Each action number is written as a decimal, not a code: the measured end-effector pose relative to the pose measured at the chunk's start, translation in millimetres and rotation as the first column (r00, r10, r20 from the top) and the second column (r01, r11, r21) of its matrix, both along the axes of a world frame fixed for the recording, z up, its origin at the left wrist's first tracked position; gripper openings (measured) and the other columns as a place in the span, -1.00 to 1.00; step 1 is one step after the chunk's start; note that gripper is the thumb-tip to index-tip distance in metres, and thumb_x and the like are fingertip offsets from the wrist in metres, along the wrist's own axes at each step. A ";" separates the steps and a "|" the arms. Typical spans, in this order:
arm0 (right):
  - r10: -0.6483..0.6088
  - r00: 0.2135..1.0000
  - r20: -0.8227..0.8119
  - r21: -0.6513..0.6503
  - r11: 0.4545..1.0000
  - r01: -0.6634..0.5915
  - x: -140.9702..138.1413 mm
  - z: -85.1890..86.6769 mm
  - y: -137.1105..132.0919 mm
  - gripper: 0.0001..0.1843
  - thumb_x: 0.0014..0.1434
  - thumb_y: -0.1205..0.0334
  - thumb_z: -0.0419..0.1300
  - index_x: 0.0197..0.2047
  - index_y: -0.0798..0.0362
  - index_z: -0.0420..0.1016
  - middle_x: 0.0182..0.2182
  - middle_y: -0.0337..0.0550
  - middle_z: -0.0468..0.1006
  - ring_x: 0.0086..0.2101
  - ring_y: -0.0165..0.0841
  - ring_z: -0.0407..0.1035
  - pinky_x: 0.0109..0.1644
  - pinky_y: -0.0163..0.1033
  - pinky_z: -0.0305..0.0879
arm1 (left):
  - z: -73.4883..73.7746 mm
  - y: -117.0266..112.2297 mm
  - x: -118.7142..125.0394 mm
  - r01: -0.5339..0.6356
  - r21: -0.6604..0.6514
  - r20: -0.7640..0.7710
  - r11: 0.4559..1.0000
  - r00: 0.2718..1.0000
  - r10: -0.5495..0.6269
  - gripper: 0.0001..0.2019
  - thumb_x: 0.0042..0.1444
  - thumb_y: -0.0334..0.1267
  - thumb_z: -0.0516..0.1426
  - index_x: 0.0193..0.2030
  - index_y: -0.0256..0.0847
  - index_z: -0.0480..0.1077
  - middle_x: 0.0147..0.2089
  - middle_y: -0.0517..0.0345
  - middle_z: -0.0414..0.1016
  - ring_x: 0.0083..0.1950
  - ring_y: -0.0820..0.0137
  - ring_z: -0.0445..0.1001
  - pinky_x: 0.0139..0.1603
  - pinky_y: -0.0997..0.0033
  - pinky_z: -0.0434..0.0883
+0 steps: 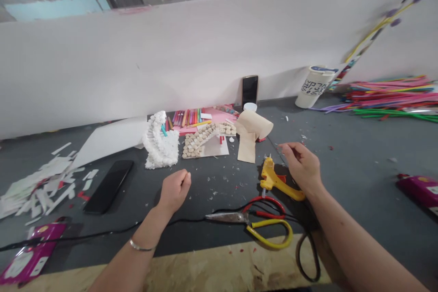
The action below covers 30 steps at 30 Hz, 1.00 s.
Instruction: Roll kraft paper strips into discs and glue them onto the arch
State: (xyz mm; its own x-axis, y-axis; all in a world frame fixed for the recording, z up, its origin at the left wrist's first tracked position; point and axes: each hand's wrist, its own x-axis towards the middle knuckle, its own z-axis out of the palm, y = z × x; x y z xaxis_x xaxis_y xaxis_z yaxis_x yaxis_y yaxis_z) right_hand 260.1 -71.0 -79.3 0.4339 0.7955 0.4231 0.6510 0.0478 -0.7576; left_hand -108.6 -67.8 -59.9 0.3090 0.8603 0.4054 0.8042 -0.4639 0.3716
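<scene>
My left hand (175, 189) hovers over the dark table (359, 164) with its fingers curled into a loose fist; whether it holds anything small is hidden. My right hand (301, 164) rests beside the yellow glue gun (273, 180), fingers pinched together near the gun's cord. Below the hands lie scissors (255, 221) with red and yellow handles. Further back stand a white foam model (159, 143) and a small bridge of wooden discs (203, 139) on white card.
A black phone (108, 185) lies at the left beside white paper scraps (41, 185). Another phone (249, 90) leans on the white partition. A paper cup (315, 86), coloured sticks (393, 98), markers (188, 117), brown paper (251, 132), pink packets (32, 253) and a black cable (102, 232) are around.
</scene>
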 end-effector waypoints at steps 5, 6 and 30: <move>-0.021 1.000 -0.006 -0.012 1.000 0.021 0.8 -0.6 0.1 -0.64 0.23 -0.01 0.08 -0.26 0.05 0.59 -0.42 -0.13 0.58 -0.45 -0.34 0.38 -0.32 -0.25 0.28 | 1.0 2.0 -0.3 0.041 0.102 0.023 0.994 0.999 -0.044 -0.63 0.29 -0.17 -0.02 -0.54 -0.16 0.31 -0.43 0.12 0.47 -0.29 0.36 0.45 -0.19 0.35 0.32; -0.020 1.000 -0.004 -0.009 1.000 0.020 0.8 -0.5 0.0 -0.65 0.23 0.00 0.09 -0.26 0.05 0.59 -0.41 -0.13 0.58 -0.44 -0.34 0.39 -0.31 -0.25 0.28 | 1.7 2.7 0.3 0.044 0.128 0.048 0.991 0.998 -0.050 -0.69 0.29 -0.19 -0.01 -0.44 -0.16 0.40 -0.29 0.08 0.54 -0.16 0.32 0.48 -0.06 0.30 0.33; -0.085 0.996 0.011 -0.027 0.996 0.085 0.5 6.0 -3.1 -0.66 0.20 -0.01 0.11 -0.39 0.05 0.55 -0.47 -0.17 0.57 -0.46 -0.35 0.38 -0.31 -0.26 0.24 | -0.6 5.6 -2.4 0.005 0.096 0.054 0.995 0.998 -0.010 -0.59 0.30 -0.14 -0.04 -0.58 -0.15 0.28 -0.58 0.25 0.39 -0.46 0.41 0.39 0.13 0.18 0.26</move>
